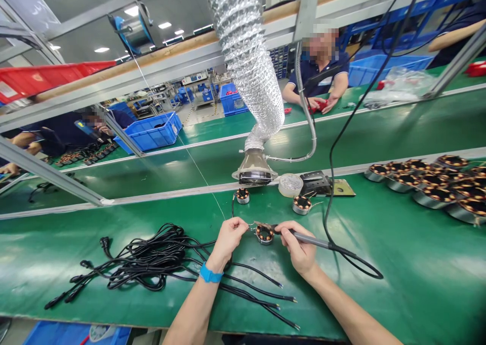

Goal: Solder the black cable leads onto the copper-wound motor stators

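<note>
Copper coils line the silver-rimmed ring on the bench. Left hand pinches what looks like thin wire; right hand grips the grey iron pen-style.

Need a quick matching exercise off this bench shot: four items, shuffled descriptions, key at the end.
Column 1
1. Soldering iron
2. Wristband
3. Cables with cut ends on the bench
4. Copper-wound ring nearest the person

Column 2
A. black, in a loose tangle
B. between the left grip and the right grip
C. blue, worn
D. held in the right grip

Pairs: 1-D, 2-C, 3-A, 4-B
</note>
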Action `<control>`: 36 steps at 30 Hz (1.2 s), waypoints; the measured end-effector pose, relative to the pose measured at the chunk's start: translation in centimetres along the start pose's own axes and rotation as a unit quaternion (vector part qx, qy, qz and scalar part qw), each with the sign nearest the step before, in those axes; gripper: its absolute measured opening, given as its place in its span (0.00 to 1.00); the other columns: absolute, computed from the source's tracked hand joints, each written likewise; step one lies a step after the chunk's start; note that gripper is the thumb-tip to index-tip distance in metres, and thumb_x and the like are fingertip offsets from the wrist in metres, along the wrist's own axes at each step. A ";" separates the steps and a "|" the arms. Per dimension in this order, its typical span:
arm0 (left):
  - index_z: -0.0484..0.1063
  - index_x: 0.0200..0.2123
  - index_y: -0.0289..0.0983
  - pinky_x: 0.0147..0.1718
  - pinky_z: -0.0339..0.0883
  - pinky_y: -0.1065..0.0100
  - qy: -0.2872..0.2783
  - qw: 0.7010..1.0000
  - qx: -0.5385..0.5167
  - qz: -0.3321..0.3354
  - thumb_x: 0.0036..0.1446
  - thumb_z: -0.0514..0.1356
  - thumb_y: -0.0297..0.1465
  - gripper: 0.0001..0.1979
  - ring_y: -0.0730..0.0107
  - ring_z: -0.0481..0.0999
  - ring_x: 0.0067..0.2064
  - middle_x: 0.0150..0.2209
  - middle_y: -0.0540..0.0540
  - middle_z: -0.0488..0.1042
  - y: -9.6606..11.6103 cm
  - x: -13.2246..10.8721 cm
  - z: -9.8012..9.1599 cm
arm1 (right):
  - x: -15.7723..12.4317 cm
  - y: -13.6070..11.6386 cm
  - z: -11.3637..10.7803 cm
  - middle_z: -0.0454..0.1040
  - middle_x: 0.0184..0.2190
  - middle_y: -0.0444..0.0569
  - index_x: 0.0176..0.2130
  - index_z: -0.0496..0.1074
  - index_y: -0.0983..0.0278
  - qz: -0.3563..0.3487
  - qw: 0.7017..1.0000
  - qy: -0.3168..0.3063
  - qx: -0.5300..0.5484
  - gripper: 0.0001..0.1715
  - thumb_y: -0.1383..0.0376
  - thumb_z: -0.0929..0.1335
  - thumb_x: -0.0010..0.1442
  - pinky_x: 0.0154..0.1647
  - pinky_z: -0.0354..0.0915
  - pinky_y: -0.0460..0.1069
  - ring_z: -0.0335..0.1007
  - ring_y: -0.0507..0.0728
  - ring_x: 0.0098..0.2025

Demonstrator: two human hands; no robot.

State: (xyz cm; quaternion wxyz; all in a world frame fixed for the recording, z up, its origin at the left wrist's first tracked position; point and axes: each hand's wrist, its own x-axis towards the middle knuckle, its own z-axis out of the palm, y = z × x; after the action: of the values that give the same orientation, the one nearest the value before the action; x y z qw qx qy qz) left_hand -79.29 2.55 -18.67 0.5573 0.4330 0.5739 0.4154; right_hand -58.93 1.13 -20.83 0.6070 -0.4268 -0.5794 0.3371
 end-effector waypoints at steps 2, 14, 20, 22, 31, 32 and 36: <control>0.69 0.26 0.37 0.18 0.37 0.72 -0.001 1.000 0.001 -0.001 0.47 0.68 0.43 0.17 0.83 0.46 0.17 0.16 0.60 0.52 0.1 0.0 0.0 | 0.0 0.0 0.0 0.67 0.17 0.40 0.33 0.78 0.60 -0.001 1.000 -0.001 0.000 0.17 0.55 0.67 0.67 0.17 0.54 0.48 0.62 0.53 0.18; 0.70 0.26 0.36 0.18 0.38 0.73 0.002 1.000 0.000 -0.004 0.46 0.69 0.46 0.19 0.83 0.46 0.17 0.15 0.61 0.52 0.2 -0.1 0.1 | 0.5 -0.7 0.5 0.74 0.22 0.42 0.37 0.79 0.60 -0.036 0.999 -0.025 -0.027 0.14 0.58 0.66 0.69 0.24 0.66 0.48 0.73 0.54 0.24; 0.72 0.26 0.36 0.19 0.43 0.73 0.004 1.000 0.018 0.018 0.48 0.67 0.41 0.14 0.80 0.50 0.18 0.16 0.58 0.56 0.0 0.0 0.1 | 1.4 -0.8 1.9 0.79 0.35 0.46 0.46 0.79 0.59 -0.101 0.991 -0.061 -0.070 0.09 0.64 0.67 0.69 0.38 0.75 0.49 0.79 0.55 0.35; 0.73 0.26 0.35 0.21 0.46 0.72 0.003 0.999 0.038 0.038 0.50 0.65 0.38 0.12 0.78 0.54 0.20 0.17 0.56 0.58 0.0 -0.3 0.2 | 1.7 -0.6 2.4 0.78 0.39 0.48 0.51 0.77 0.58 -0.138 0.983 -0.081 -0.087 0.13 0.67 0.67 0.69 0.41 0.76 0.49 0.79 0.55 0.38; 0.72 0.26 0.34 0.32 0.58 0.69 -0.020 0.988 0.104 0.114 0.55 0.62 0.38 0.13 0.72 0.65 0.29 0.25 0.51 0.69 0.8 -1.3 0.6 | 1.4 0.8 3.4 0.73 0.44 0.48 0.60 0.73 0.52 -0.197 0.966 -0.128 -0.110 0.25 0.72 0.65 0.68 0.44 0.77 0.48 0.79 0.54 0.42; 0.72 0.27 0.34 0.31 0.57 0.69 -0.023 0.987 0.109 0.111 0.56 0.62 0.39 0.13 0.73 0.63 0.29 0.24 0.52 0.68 0.8 -1.3 0.5 | 1.3 0.8 3.4 0.73 0.44 0.48 0.59 0.73 0.53 -0.200 0.965 -0.124 -0.114 0.25 0.73 0.65 0.68 0.44 0.77 0.48 0.78 0.54 0.43; 0.72 0.29 0.35 0.25 0.52 0.70 -0.046 0.988 0.126 0.076 0.57 0.62 0.43 0.16 0.75 0.58 0.23 0.21 0.55 0.61 1.0 -1.4 0.3 | 1.3 0.3 3.2 0.73 0.43 0.47 0.57 0.74 0.54 -0.204 0.966 -0.105 -0.121 0.23 0.73 0.66 0.68 0.43 0.78 0.48 0.78 0.54 0.41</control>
State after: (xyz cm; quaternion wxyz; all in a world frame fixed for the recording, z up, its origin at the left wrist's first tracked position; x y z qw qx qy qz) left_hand -79.00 1.45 -17.34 0.4908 0.5610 0.5607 0.3606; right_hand -61.96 2.80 -20.71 0.5427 -0.3317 -0.7512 0.1763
